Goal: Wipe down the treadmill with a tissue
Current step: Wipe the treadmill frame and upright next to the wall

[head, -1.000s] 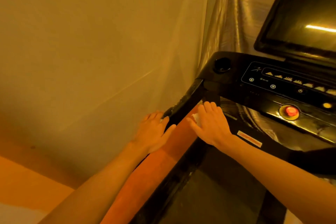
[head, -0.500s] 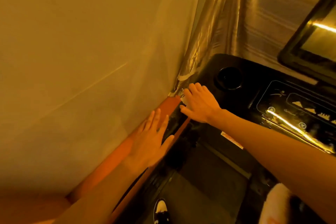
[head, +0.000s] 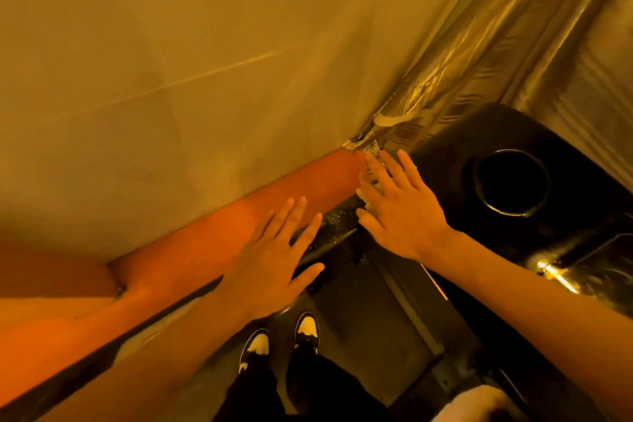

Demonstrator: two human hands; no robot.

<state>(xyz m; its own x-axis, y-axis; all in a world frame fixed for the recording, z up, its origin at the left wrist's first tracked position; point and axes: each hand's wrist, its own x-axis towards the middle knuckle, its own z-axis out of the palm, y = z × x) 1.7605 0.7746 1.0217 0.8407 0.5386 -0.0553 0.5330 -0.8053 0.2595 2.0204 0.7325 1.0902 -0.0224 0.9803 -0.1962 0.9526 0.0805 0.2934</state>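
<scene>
My right hand [head: 399, 209] lies flat, fingers spread, on a white tissue [head: 367, 178] and presses it against the top left corner of the black treadmill console [head: 442, 161], where the handrail [head: 334, 226] joins it. Only crumpled edges of the tissue show past the fingers. My left hand [head: 274, 257] rests open, palm down, on the left handrail just below, holding nothing. The round cup holder [head: 512, 183] sits right of my right hand.
A pale wall [head: 171, 62] with an orange skirting band [head: 212, 236] runs close along the left of the treadmill. A shiny curtain [head: 479, 55] hangs behind the console. My feet in black and white shoes [head: 281, 339] stand on the belt [head: 363, 336].
My view has tilted down and left, so the screen and buttons left the frame. My right hand slid the tissue up the handrail to the console corner; my left hand followed along the rail.
</scene>
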